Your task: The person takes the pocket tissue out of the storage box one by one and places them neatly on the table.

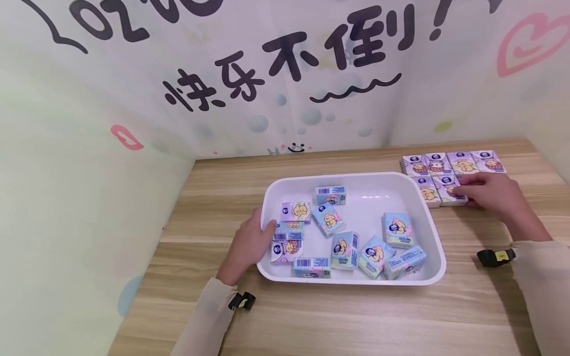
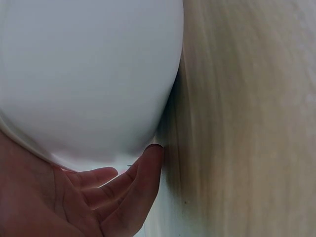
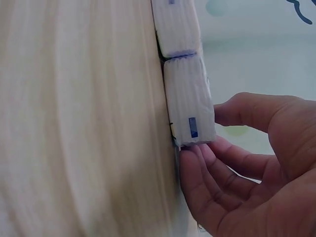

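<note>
My left hand [image 1: 251,240] holds the left side of a white plastic tray [image 1: 367,207], thumb over the rim and fingers along the outer wall [image 2: 94,74]. Inside lie several blue and purple tissue packs with a cartoon puppy, some flat, some on edge. Off the tray's right side, my right hand [image 1: 494,195] pinches a purple tissue pack [image 1: 447,187], thumb on its upper face and fingertips at its near end [image 3: 190,98]. That pack lies against another purple pack [image 1: 427,192] to its left.
Behind those two, a row of purple packs [image 1: 461,163] lines the table's back edge. The tray's back right corner stands close to the packs. A white printed curtain [image 1: 289,118] rises behind the wooden table [image 1: 347,316], and more of it hangs at the left.
</note>
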Motion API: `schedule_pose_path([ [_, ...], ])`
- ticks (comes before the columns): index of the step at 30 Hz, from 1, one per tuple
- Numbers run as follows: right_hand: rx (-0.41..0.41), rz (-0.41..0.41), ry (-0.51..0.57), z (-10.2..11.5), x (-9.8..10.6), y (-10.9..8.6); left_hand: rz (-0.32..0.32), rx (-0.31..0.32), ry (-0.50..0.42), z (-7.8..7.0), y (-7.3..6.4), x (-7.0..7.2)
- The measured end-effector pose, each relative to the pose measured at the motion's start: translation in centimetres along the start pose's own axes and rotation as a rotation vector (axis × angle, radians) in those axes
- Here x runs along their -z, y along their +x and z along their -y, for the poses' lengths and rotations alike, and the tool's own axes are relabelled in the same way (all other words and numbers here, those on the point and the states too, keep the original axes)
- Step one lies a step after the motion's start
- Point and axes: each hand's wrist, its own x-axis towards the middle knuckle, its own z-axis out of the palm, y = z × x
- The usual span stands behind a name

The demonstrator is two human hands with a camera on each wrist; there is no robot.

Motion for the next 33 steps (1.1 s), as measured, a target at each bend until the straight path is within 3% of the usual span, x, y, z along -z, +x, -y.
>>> schedule_pose_path([
  [6, 0.007, -0.034, -0.023, 0.6, 0.3, -0.3, 0.004, 0.010, 0.000, 0.0, 0.0, 0.0],
  [11, 0.038, -0.085, -0.043, 2.7, 0.2, -0.7, 0.004, 0.014, -0.006, 0.0, 0.0, -0.1],
  [20, 0.227, -0.067, -0.084, 8.9, -0.7, -1.3, 0.004, 0.017, -0.008, 0.1, 0.1, -0.1],
  [33, 0.423, 0.084, -0.212, 19.0, -3.4, -2.5, 0.004, 0.009, -0.003, -0.1, 0.0, -0.1],
])
